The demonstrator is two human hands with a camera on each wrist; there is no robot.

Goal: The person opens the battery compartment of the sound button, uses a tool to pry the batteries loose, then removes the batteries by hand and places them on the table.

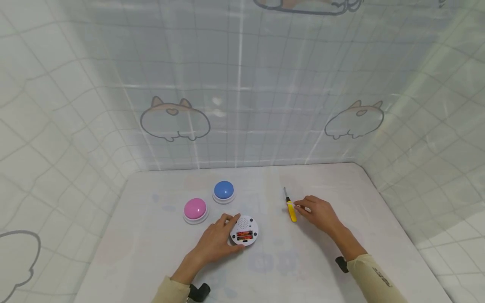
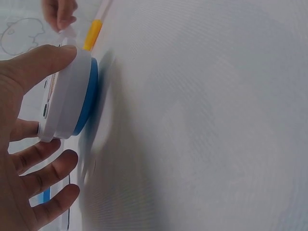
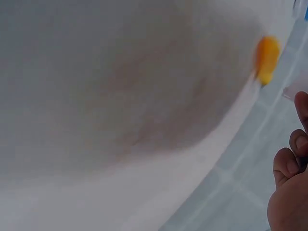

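Observation:
My left hand (image 1: 216, 242) holds a round white push-button device (image 1: 242, 223) by its rim, thumb on one side and index finger on the other. It lies upside down; its blue dome (image 2: 87, 103) shows underneath in the left wrist view. Its open compartment bares red-and-black batteries (image 1: 244, 235). The right hand (image 1: 318, 213) pinches a thin, small white battery cover (image 3: 297, 86), only partly visible. Just left of those fingertips, a screwdriver (image 1: 291, 210) with a yellow handle lies on the table, its shaft toward the back.
A pink-domed button (image 1: 195, 208) and a blue-domed button (image 1: 224, 190) stand upright on the white table (image 1: 159, 261), left of and behind the device. Patterned curtains (image 1: 242, 105) hang along the table's back and sides.

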